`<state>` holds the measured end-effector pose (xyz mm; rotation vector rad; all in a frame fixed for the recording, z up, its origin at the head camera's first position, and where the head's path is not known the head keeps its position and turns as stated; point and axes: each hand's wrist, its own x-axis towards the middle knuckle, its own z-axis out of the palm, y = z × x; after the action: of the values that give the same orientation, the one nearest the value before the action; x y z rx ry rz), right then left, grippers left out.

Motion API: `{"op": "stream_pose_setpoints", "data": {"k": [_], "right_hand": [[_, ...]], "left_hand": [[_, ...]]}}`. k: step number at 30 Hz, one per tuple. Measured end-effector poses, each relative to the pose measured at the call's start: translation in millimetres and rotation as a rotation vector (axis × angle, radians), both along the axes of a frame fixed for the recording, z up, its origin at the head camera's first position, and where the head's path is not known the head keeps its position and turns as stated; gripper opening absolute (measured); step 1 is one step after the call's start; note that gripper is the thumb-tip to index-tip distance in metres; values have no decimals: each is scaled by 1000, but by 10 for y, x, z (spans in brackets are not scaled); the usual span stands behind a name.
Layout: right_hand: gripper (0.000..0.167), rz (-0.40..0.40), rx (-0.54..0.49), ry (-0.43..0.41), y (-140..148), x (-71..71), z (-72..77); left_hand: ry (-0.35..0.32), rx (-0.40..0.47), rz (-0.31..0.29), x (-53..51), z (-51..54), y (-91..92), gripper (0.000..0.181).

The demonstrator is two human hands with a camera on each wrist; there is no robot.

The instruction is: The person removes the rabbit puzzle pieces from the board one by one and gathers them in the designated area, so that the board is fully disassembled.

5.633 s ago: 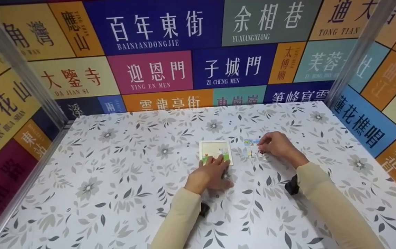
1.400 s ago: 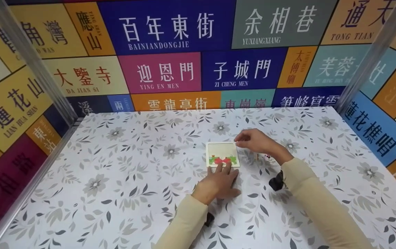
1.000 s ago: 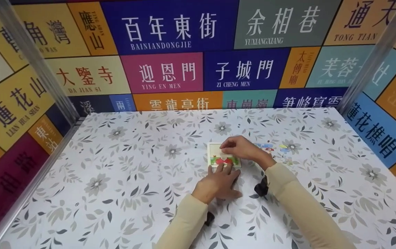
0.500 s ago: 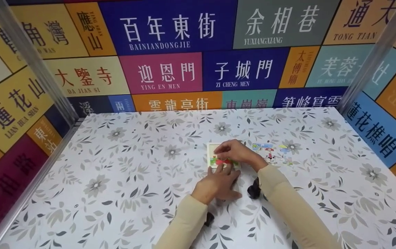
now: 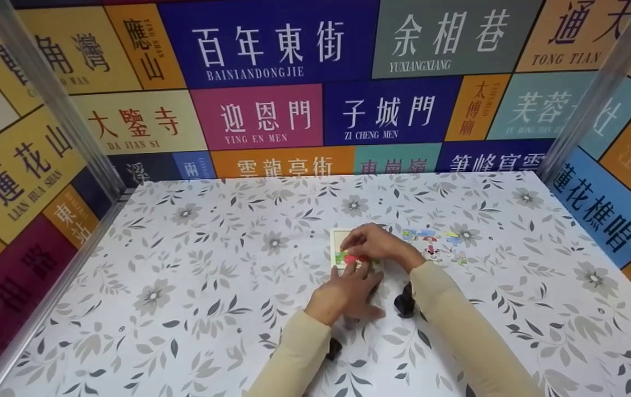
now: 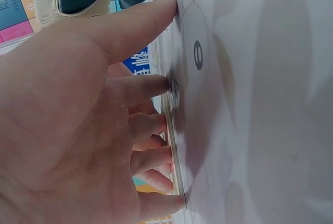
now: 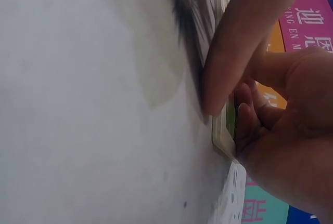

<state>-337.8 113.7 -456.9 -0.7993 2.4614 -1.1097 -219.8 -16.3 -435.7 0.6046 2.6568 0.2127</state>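
Note:
In the head view a small square tray (image 5: 333, 247) with a pale rim lies on the patterned table, with green and red picture pieces (image 5: 352, 258) along its near side. My left hand (image 5: 345, 291) rests its spread fingertips on the near edge; the left wrist view shows those fingers (image 6: 151, 124) against the thin tray edge (image 6: 178, 169). Bent fingers of my right hand (image 5: 377, 242) reach over the tray from the right, hiding much of its inside. In the right wrist view, my right hand (image 7: 296, 143) touches near the tray corner (image 7: 223, 142); any piece between its fingertips is hidden.
Right of the tray lie several loose picture pieces, among them a blue one (image 5: 425, 234), a yellow one (image 5: 452, 236) and a black-and-red patterned one (image 5: 431, 252). Behind the table (image 5: 227, 220) stands a colourful lettered wall (image 5: 265, 44), with clear upright posts at the corners.
Over the last seconds my right hand has moved left from the loose pieces, past the tray's right corner, to above its middle. It has barely moved in the last half second. My left hand stays at the near edge.

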Motion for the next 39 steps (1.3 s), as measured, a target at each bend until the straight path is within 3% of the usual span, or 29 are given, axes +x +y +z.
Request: {"op": "stream_pose_setpoints", "data": {"k": [6,14,19,23,27,32,39], "right_hand": [[20,-59,-31,-103,25,4,-2],[17,-81,-118,-72,-27,34,-3],[17,-150,-188,-52,29,89,17],[23,-241,-241,-59,206,180,141],[27,-288,-264,-51,466,260,276],[32,-338,-262,-36,796,292,343],[30,-264,-165,-43,1094,292,279]], "left_hand": [[-25,3,11,1,8,16,78],[5,-1,-5,-7,23,9,78],[-2,-4,-11,-2,16,12,77],[9,-13,-7,2,26,23,77],[6,-17,10,3,40,27,78],[-7,-1,32,6,47,24,78],[-21,36,53,18,47,32,78]]}}
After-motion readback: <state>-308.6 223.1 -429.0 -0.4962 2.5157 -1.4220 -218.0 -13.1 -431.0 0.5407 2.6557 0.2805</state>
